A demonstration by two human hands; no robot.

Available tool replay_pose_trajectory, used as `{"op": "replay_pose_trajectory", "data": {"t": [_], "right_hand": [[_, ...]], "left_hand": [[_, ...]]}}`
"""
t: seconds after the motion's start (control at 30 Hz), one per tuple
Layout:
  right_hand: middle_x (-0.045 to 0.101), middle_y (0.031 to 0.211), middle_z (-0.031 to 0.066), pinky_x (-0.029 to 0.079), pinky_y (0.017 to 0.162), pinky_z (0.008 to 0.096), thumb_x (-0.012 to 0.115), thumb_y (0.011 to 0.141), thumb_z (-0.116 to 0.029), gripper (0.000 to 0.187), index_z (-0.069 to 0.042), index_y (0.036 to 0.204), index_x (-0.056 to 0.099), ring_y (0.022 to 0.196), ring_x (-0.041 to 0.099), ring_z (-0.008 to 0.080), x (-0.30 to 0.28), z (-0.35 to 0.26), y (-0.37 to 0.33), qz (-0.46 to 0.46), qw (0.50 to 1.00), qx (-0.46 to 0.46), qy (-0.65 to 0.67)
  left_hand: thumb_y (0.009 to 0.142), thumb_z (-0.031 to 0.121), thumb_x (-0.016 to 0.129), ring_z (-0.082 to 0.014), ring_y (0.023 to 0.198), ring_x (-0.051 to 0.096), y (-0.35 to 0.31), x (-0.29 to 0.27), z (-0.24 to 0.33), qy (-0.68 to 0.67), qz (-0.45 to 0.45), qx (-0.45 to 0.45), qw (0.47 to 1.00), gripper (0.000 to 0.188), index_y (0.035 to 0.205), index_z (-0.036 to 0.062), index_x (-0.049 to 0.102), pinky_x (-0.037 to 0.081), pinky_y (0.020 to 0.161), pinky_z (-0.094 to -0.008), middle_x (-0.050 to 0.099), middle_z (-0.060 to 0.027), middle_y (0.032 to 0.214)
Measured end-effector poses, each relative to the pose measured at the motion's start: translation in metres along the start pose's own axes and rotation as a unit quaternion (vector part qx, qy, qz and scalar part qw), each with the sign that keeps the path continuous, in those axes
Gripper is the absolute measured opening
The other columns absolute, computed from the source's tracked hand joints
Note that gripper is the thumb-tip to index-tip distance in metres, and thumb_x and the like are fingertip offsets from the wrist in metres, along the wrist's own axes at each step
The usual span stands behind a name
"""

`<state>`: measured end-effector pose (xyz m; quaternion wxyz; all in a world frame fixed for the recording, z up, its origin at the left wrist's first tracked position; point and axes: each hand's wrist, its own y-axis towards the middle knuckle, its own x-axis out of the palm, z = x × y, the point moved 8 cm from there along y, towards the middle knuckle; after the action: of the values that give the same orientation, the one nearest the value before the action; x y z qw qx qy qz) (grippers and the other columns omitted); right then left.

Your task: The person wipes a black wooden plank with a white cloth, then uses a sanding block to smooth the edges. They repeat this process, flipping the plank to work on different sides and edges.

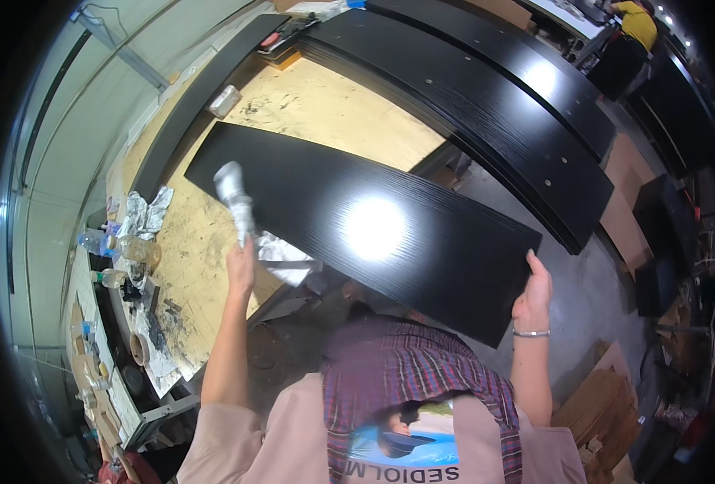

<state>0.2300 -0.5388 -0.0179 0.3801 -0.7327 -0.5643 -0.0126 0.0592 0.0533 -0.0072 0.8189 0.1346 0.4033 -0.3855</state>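
A long black board [309, 185] with a wood-grain surface lies across the work table, its right part sticking out over the table's edge. A bright light reflects off its middle. My right hand [533, 292] grips the board's right end, thumb on top. My left hand [242, 264] is closed on a whitish rag [233, 189], blurred by motion, which reaches over the board's left part. Beside that hand, more crumpled white cloth [289, 266] shows at the board's near edge; whether it joins the rag, I cannot tell.
Stacked black panels [454, 97] with small holes stand beyond the board. A dark strip [188, 113] and a small pale block [225, 102] lie on the stained tabletop [317, 101]. Bottles [137, 251] and crumpled cloth sit at left. A person in yellow [637, 26] is far right.
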Motion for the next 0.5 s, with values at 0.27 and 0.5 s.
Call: {"op": "replay_pose_trajectory", "data": {"t": [0.27,0.5], "right_hand": [[0.064,0.104,0.0071,0.047,0.086,0.0288,0.054,0.097,-0.023,0.027,0.001,0.102,0.065,0.095,0.059,0.0159,0.04,-0.034,-0.049,0.075,0.986,-0.122,-0.087],[0.06,0.118,0.0085,0.043,0.097,0.0308,0.045,0.102,-0.031,0.039,0.002,0.118,0.058,0.108,0.056,0.0175,0.061,-0.076,-0.085,0.056,0.958,-0.267,-0.086]], "left_hand": [[0.069,0.027,0.071,-0.0342,0.133,0.039,-0.194,0.135,0.305,0.048,-0.248,0.616,0.746,0.04,0.102,0.0064,0.06,0.024,0.114,-0.0553,0.05,-0.016,0.134],[0.083,0.039,0.065,-0.0272,0.141,0.03,-0.161,0.126,0.422,-0.02,-0.156,0.708,0.689,0.07,0.143,0.01,0.041,0.016,0.117,-0.0516,0.035,-0.0083,0.152]]}}
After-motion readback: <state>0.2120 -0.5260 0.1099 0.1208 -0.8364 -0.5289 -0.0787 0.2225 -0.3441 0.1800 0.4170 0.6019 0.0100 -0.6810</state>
